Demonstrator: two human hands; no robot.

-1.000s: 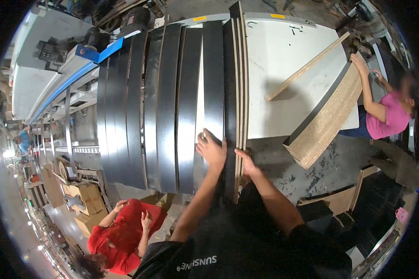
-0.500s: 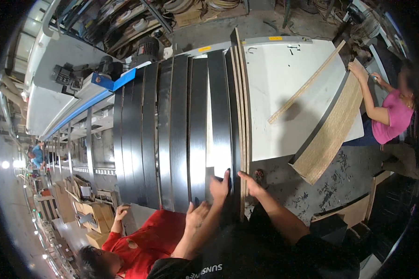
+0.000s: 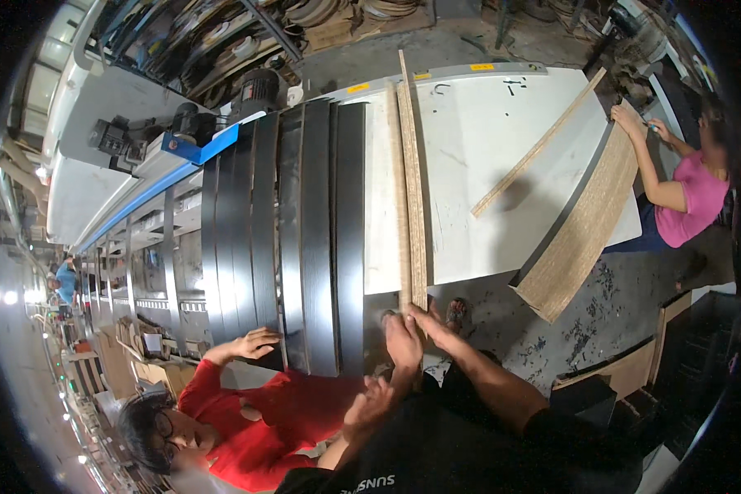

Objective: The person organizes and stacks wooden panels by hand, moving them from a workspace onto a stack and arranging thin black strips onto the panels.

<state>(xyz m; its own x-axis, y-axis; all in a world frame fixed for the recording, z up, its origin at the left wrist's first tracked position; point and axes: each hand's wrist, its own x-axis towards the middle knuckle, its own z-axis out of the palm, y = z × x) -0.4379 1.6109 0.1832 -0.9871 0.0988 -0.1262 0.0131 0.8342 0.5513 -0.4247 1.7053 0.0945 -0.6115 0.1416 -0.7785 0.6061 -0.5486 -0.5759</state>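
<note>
Two or more long narrow boards (image 3: 416,198) with light raw wood edges stand on edge, side by side, across a white table. At their near end my left hand (image 3: 403,342) presses against the left face, fingers closed on it. My right hand (image 3: 431,325) grips the same end from the right, so the boards are held between both hands. To the left lie several flat black panels (image 3: 350,239) in a row. A co-worker in red has one hand (image 3: 257,342) at those panels' near ends and another hand (image 3: 369,405) close to my left forearm.
On the white table (image 3: 469,123) lies a thin wood strip (image 3: 535,148). A co-worker in pink holds a wide wood-faced board (image 3: 589,222) overhanging the table's right end. A machine with a blue bar (image 3: 198,146) stands left; cartons (image 3: 169,375) and dark panels (image 3: 683,370) flank me.
The black panel beside my left hand no longer lies flat there, and white table shows in its place. The upright boards shifted slightly left. The red-sleeved co-worker's hand moved onto the panels.
</note>
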